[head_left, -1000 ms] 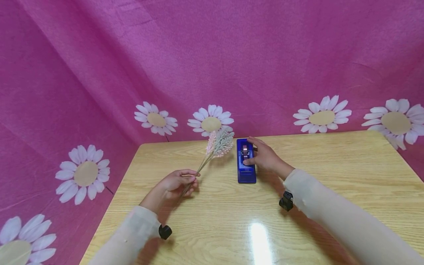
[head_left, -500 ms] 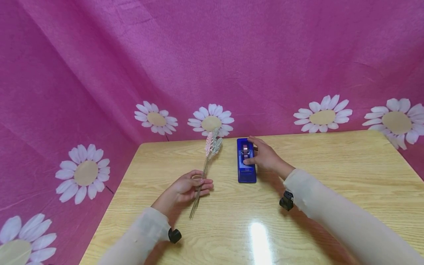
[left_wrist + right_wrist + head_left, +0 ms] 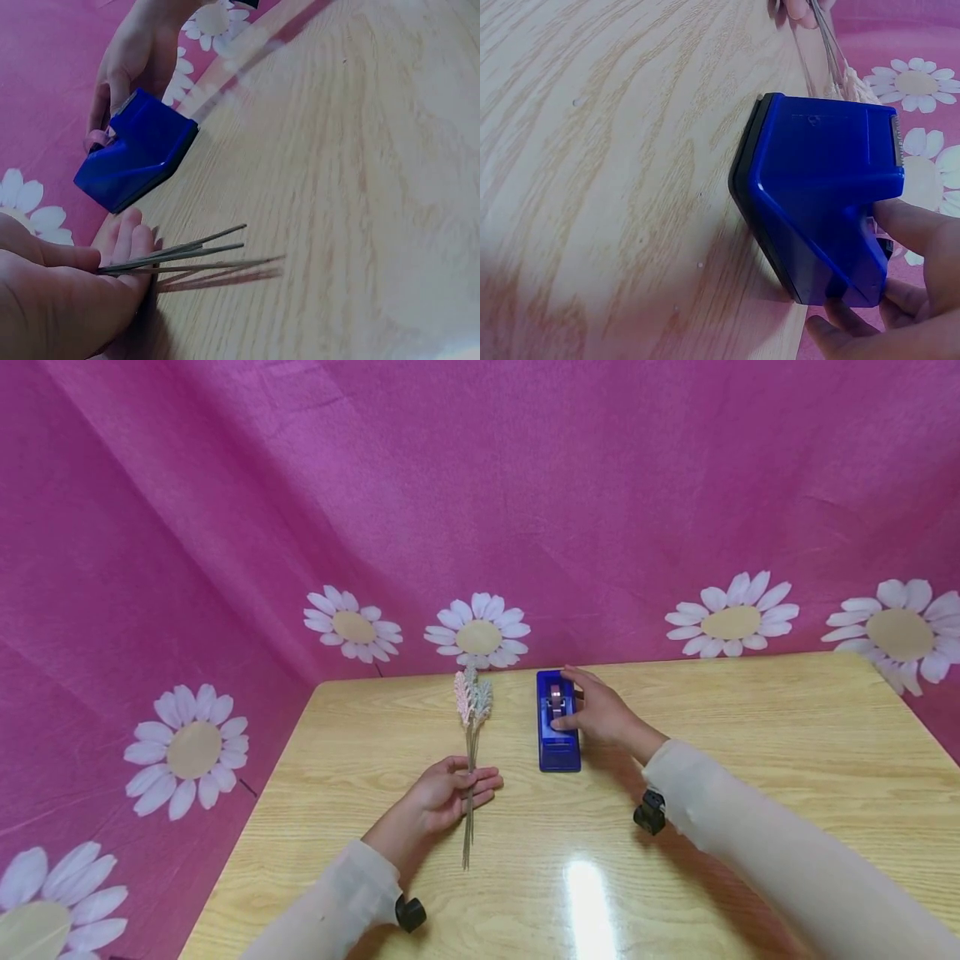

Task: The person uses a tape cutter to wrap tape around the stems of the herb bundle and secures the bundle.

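My left hand [image 3: 437,797] pinches a small bunch of dried-looking flower stems [image 3: 472,699] under its thumb, with the fingers stretched out beneath. Their pink and grey-green heads point away from me. In the left wrist view the thin stem ends [image 3: 202,250] stick out past the thumb over the wood. A blue tape dispenser [image 3: 558,757] stands to the right of the flowers. My right hand [image 3: 603,717] grips it from the right, thumb near the tape roll and fingers around the far end. In the right wrist view the dispenser's side [image 3: 817,157] and its toothed cutter [image 3: 898,140] show.
The light wooden table [image 3: 720,735] carries both things, and a bright reflection lies near its front. Behind and to the left hangs a pink cloth [image 3: 600,510] with large white daisies, meeting the table's back edge.
My left hand has moved right and slightly toward me. The flowers have swung from leaning right to nearly straight away from me, baring the stem ends. Right hand and dispenser stay put.
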A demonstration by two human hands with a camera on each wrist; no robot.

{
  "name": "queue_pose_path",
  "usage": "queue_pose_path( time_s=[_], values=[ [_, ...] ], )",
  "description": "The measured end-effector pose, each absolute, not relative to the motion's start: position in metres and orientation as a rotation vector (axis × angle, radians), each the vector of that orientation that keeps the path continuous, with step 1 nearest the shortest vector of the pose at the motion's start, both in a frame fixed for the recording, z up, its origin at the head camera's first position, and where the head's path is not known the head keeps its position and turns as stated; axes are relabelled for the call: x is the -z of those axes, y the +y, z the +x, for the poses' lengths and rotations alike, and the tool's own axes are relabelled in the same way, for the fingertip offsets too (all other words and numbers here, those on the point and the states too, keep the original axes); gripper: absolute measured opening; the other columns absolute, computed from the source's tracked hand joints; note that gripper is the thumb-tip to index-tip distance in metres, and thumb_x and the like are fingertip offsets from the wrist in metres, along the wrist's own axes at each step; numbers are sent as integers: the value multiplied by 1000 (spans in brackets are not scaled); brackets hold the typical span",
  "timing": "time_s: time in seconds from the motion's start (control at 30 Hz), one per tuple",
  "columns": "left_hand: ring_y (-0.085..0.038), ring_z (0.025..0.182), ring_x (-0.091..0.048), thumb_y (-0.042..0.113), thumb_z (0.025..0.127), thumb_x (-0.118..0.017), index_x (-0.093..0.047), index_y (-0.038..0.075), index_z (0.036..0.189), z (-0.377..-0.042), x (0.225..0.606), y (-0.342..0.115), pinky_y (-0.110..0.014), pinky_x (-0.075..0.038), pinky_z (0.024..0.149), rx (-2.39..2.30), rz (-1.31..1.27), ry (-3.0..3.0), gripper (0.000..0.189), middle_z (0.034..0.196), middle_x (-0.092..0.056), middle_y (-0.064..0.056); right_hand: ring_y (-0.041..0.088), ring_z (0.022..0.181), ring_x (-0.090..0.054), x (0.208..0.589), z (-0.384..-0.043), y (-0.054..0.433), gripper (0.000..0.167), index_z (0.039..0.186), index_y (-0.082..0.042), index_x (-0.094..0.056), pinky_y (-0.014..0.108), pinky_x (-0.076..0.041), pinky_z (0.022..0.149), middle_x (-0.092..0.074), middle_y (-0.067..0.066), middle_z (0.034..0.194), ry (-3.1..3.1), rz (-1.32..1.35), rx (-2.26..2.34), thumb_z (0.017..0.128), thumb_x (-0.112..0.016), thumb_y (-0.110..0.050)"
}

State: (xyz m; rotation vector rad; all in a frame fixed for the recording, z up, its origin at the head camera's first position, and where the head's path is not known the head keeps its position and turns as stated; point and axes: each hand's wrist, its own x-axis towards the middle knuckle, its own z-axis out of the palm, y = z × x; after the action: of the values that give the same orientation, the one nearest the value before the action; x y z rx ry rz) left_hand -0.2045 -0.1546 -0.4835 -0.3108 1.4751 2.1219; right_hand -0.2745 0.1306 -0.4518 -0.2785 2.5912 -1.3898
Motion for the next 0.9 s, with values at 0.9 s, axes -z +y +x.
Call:
queue_pose_path(
  time_s=[0.9],
  values=[
    [-7,84,-68,2,104,-51,-47,-15,137,-192,460,-150,-24,-56,70,-1920,-350,1790,38,114,-73,-17,46,149,-33,448,-270,129,92,162,-1,-24,53,-30,121,-14,14,172,2576,-256,1402,90,-81,-8]
  ],
)
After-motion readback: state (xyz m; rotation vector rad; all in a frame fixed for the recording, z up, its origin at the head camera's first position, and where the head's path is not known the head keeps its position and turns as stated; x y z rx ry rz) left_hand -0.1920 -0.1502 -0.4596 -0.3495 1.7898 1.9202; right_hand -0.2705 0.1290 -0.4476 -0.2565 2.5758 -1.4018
